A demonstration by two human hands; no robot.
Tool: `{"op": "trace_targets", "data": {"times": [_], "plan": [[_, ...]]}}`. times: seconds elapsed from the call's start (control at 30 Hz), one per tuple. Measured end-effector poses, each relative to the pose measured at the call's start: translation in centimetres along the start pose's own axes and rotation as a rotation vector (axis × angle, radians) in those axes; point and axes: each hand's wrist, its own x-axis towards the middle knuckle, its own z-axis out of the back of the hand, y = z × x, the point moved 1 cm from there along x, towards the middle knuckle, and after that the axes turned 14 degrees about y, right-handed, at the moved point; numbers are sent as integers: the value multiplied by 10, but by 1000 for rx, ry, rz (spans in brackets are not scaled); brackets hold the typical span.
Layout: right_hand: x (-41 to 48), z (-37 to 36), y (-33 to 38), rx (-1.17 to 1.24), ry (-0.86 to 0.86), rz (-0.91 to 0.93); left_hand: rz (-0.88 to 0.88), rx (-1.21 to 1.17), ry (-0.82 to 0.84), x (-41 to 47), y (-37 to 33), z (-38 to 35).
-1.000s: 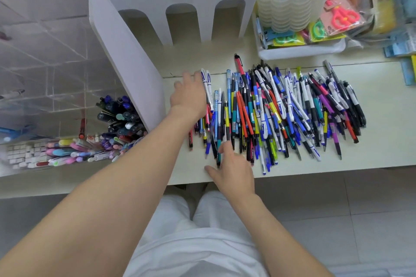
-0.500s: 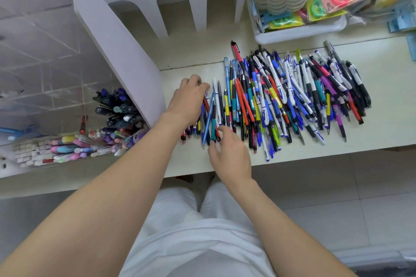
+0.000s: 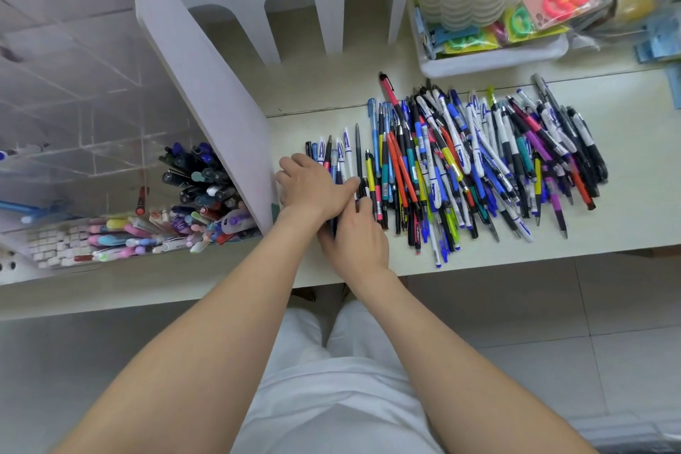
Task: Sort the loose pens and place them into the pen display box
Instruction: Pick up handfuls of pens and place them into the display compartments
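Note:
A wide pile of loose pens (image 3: 479, 166) in many colours lies on the cream table (image 3: 626, 225). At its left end a small bunch of pens (image 3: 341, 158) stands apart, mostly white and blue. My left hand (image 3: 313, 184) lies over that bunch, fingers curled down round its left side and thumb pointing right. Just below it my right hand (image 3: 355, 236) curls round the bunch's lower ends, touching the left hand. The clear pen display box (image 3: 92, 103) stands at the left, with dark pens (image 3: 199, 177) upright in one compartment and pastel pens (image 3: 121, 236) in front.
A white slanted panel (image 3: 206, 85) separates the display box from the table. A white tray (image 3: 493, 59) at the back right holds stacked translucent cups and packets of scissors. The table's front edge runs just below the pile, with tiled floor beneath.
My left hand slid toward me along the left end of the pile, pulling a small bunch away from the rest. My right hand moved up to meet it at the lower ends.

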Motion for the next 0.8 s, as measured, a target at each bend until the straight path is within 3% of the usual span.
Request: {"op": "trace_targets", "data": {"times": [0.2, 0.33, 0.47, 0.57, 0.8], "plan": [[-8, -8, -19, 47, 51, 136, -10, 9, -87, -7, -8, -10], [-14, -3, -29, 114, 5, 90, 40, -77, -103, -19, -18, -23], [-23, 7, -34, 186, -18, 91, 2, 142, -167, -19, -15, -23], [-34, 8, -40, 214, -53, 85, -40, 171, -173, -24, -17, -20], [-43, 24, -43, 451, -110, -86, -157, -409, -78, -54, -9, 14]]}}
